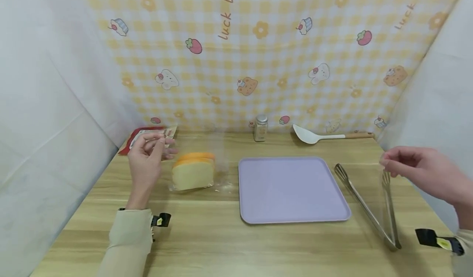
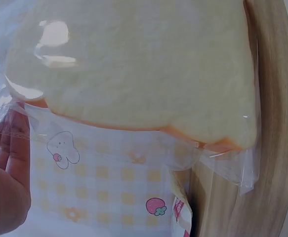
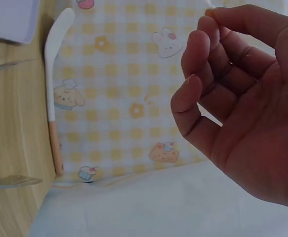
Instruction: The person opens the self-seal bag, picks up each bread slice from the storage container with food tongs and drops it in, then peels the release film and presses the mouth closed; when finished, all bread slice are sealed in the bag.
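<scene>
My left hand (image 1: 145, 162) pinches the edge of a clear plastic bag (image 2: 232, 173). Inside the bag are pale bread slices (image 1: 194, 175) with orange crust, held upright to the right of that hand. Whether the bag's bottom touches the table is hard to tell. At the right, my right hand (image 1: 425, 171) is raised above metal tongs (image 1: 366, 207), which lie spread on the table. Its thumb and index fingertips meet, while the other fingers curl loosely in the right wrist view. Any thin clear thing between those fingertips is too faint to make out.
A light purple tray (image 1: 292, 219) lies mid-table. Behind it stand a glass shaker (image 1: 260, 128) and, against the curtain, a white spoon with a wooden handle (image 1: 312, 137). A red and white packet (image 1: 127, 145) lies at the back left. White fabric flanks both sides.
</scene>
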